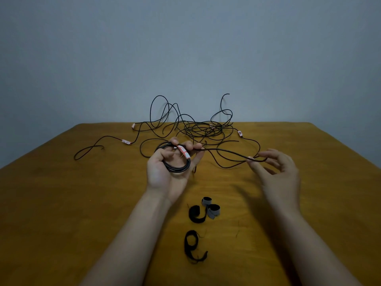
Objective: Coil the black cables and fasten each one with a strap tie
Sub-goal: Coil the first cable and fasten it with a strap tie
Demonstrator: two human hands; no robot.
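My left hand (pixel 165 172) grips a small coil of black cable (pixel 179 167) with a white, red-marked label (pixel 184 152) at its top. From the coil a free length of the same cable (pixel 226 152) runs right to my right hand (pixel 276 172), which pinches it between thumb and fingertips. Behind both hands lies a tangle of black cables (pixel 198 129), some loops standing up off the wooden table (pixel 61 203). Three strap ties lie close to me: a grey one (pixel 210 207), a black one (pixel 195 214) and another black one (pixel 192 247).
More white labels sit on the loose cables at the left (pixel 126 142), back left (pixel 133 126) and right (pixel 240 133). One cable end trails out to the left (pixel 88 151). A plain grey wall rises behind the table's far edge.
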